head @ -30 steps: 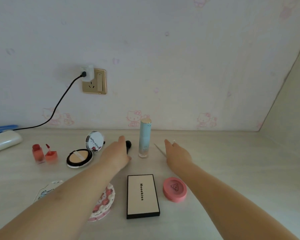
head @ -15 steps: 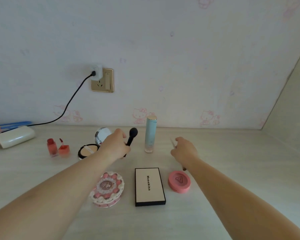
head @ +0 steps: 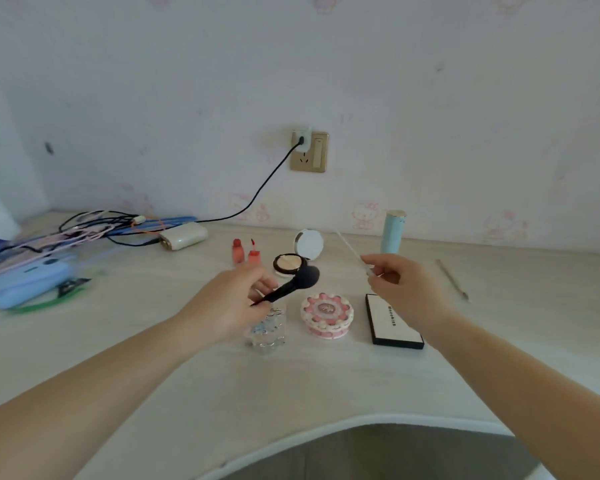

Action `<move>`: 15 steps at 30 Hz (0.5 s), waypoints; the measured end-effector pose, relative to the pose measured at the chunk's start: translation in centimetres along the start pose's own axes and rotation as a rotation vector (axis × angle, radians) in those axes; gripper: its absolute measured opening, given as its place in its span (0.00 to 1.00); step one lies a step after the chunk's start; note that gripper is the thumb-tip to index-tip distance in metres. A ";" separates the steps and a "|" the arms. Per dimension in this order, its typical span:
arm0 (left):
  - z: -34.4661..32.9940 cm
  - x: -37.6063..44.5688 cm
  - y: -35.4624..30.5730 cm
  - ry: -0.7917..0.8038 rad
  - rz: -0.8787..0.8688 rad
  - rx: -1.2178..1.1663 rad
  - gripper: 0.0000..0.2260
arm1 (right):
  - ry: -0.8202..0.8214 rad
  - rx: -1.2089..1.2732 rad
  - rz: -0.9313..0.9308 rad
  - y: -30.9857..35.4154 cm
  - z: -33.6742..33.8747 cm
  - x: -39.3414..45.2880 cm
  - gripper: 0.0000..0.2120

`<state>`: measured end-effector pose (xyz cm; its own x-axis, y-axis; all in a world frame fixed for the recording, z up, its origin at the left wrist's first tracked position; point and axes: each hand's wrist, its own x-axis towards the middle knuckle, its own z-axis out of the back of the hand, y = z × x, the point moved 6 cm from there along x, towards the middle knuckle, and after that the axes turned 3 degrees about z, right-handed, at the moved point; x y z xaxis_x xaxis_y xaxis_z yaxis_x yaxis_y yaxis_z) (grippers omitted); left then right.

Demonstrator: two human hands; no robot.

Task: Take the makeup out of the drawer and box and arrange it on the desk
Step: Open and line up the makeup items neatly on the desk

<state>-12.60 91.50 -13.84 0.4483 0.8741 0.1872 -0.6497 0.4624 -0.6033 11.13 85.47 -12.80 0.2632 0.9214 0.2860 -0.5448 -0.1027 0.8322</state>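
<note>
- Nearest, both hands are raised above the desk [head: 326, 382]. The left hand [head: 229, 303] pinches a black brush [head: 290, 285] just left of the pink round case [head: 327, 316].
- The brush's long axis runs lower-left to upper-right, its rounded head pointing towards the open powder compact [head: 290, 263].
- The right hand [head: 402, 289], just right of the pink case, pinches a thin white stick [head: 352, 249] that slants up-left, its tip towards the wall.
- To place them well, I would lay each flat on bare desk, parallel to the black-edged palette [head: 392, 323], clear of the glass jar [head: 265, 329].
- Farther back stand two red lip tints [head: 245, 251] and a blue tube [head: 392, 232].
</note>
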 end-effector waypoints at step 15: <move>1.6 -12.6 7.1 0.101 -0.126 0.327 0.06 | 0.504 -0.194 0.194 5.5 -18.7 -7.6 0.10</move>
<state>-23.85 84.00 -19.18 0.5851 0.7957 0.1566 -0.7402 0.6028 -0.2979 -8.75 84.91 -19.26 -0.2429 0.9622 0.1234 -0.6939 -0.2613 0.6710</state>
